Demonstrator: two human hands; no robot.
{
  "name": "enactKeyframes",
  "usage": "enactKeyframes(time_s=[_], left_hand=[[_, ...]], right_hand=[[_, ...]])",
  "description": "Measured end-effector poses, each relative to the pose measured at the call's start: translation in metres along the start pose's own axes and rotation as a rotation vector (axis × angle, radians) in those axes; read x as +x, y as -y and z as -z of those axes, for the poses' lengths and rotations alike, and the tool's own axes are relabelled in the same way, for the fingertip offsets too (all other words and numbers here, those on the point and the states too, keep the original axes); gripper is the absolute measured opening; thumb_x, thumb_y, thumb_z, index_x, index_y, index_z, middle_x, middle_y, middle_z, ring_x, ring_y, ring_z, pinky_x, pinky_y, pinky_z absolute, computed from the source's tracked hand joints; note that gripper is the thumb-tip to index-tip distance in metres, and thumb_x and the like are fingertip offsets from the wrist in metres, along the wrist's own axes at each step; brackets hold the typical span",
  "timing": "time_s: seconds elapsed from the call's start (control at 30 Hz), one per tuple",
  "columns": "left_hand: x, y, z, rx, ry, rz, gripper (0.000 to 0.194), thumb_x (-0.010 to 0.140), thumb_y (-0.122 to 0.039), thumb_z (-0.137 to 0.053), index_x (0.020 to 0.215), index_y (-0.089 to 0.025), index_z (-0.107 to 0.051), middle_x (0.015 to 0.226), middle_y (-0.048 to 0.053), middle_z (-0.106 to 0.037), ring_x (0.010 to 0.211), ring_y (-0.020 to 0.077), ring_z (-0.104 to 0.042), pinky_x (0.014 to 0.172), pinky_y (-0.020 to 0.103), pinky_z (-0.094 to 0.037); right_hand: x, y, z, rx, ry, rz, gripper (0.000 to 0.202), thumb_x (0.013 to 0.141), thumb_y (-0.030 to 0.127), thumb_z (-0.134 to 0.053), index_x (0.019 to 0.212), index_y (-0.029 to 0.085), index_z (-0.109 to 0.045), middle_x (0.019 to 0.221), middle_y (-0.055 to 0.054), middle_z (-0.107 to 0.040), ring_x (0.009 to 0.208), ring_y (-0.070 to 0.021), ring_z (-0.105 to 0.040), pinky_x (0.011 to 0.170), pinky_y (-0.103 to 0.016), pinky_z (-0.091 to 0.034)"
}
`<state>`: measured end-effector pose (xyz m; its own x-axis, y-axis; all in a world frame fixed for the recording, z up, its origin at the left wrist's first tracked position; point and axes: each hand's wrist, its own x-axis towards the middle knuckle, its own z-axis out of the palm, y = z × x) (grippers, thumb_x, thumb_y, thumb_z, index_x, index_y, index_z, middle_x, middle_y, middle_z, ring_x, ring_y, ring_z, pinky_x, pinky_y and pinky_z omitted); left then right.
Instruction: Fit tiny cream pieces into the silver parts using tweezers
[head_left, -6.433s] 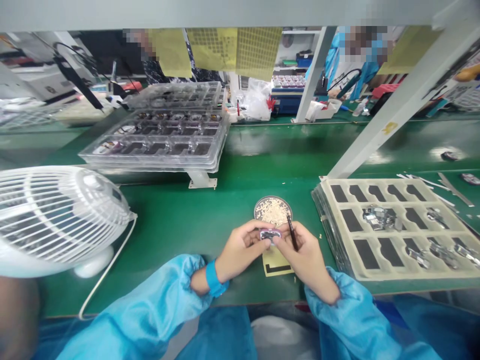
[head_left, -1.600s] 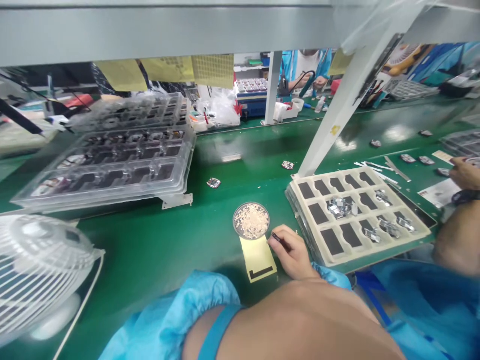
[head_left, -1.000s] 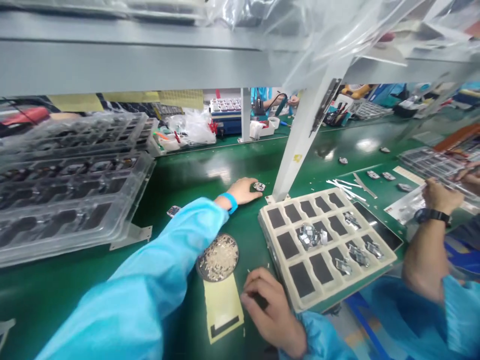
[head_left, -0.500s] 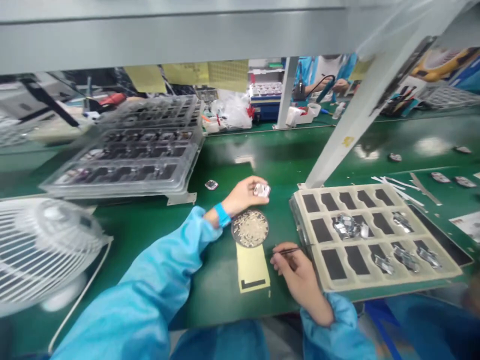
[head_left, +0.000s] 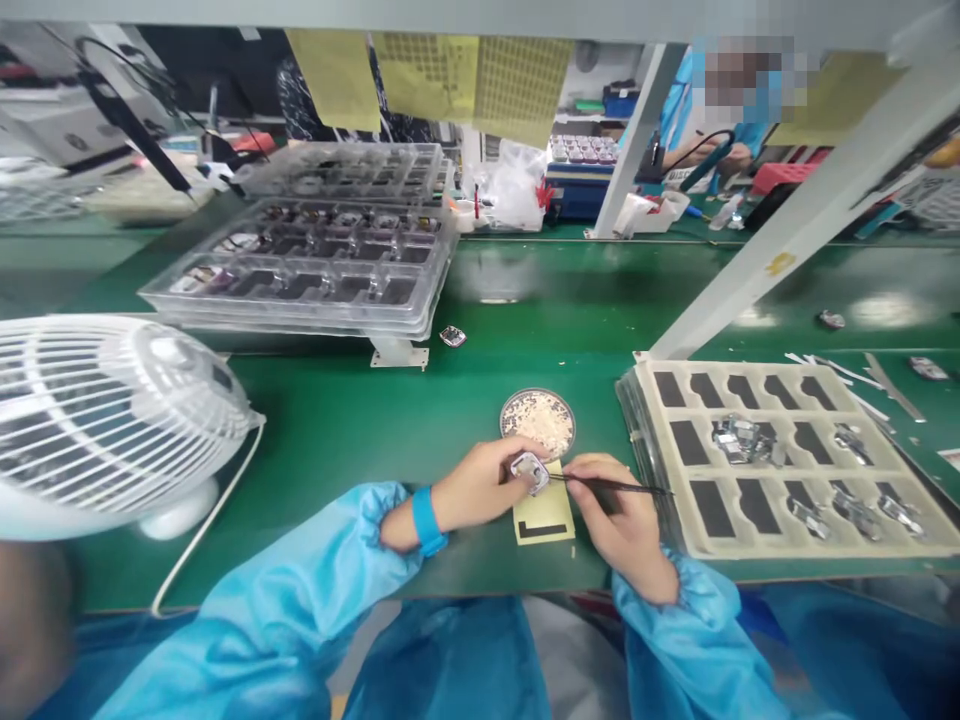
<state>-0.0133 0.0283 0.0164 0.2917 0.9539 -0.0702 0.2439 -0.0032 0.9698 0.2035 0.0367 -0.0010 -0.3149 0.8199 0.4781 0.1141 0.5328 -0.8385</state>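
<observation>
Head view: at lower centre of the frame, gripping small pale device (head_left: 529,474) in fingers of left hand (head_left: 480,487), above yellow paper (head_left: 544,531). Pinching dark tweezers (head_left: 630,487) between fingers of right hand (head_left: 626,530), tips directed to the device; perhaps touching, but too small to tell surely. Judging from this, midway with one piece, not finished. Also to see: similar piece (head_left: 452,336) on bench (head_left: 337,420), near centre, just beside clear trays (head_left: 300,315). To mind around: dish (head_left: 537,391) just beyond left hand, cream tray (head_left: 750,548) with metal parts (head_left: 742,440) at right, white fan (head_left: 172,420) at left, slanting post (head_left: 720,290) at upper right.
</observation>
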Motion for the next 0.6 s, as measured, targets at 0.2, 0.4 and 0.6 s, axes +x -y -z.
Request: enactKeyframes(time_s=[0.2, 0.4, 0.6], left_hand=[[-0.003, 0.002, -0.001, 0.104, -0.012, -0.025, 0.038, 0.081, -0.01, -0.057, 0.117, -0.02, -0.068, 0.097, 0.003, -0.073, 0.072, 0.0144, -0.061, 0.064, 0.024, -0.048], [-0.004, -0.003, -0.002, 0.158, -0.006, -0.055, 0.037, 0.082, -0.01, -0.055, 0.115, -0.021, -0.069, 0.097, 0.002, -0.073, 0.067, 0.0128, -0.058, 0.062, 0.023, -0.045], [-0.004, -0.008, 0.001, 0.187, -0.064, -0.039, 0.036, 0.087, -0.018, -0.058, 0.121, -0.023, -0.068, 0.085, 0.0, -0.07, 0.062, 0.0123, -0.053, 0.06, 0.023, -0.042]], right_hand=[[-0.002, 0.0, 0.002, -0.032, 0.011, 0.018, 0.019, 0.092, 0.012, -0.063, 0.107, 0.024, -0.064, 0.101, -0.009, -0.069, 0.098, -0.0242, -0.066, 0.085, -0.042, -0.055], [-0.001, 0.001, -0.002, 0.001, 0.054, 0.003, 0.016, 0.094, 0.013, -0.061, 0.105, 0.024, -0.065, 0.101, -0.008, -0.069, 0.098, -0.0231, -0.067, 0.086, -0.041, -0.055], [-0.004, -0.001, -0.002, 0.236, -0.005, -0.193, 0.005, 0.096, 0.019, -0.062, 0.098, 0.023, -0.063, 0.096, -0.007, -0.069, 0.092, -0.0201, -0.067, 0.081, -0.036, -0.057]])
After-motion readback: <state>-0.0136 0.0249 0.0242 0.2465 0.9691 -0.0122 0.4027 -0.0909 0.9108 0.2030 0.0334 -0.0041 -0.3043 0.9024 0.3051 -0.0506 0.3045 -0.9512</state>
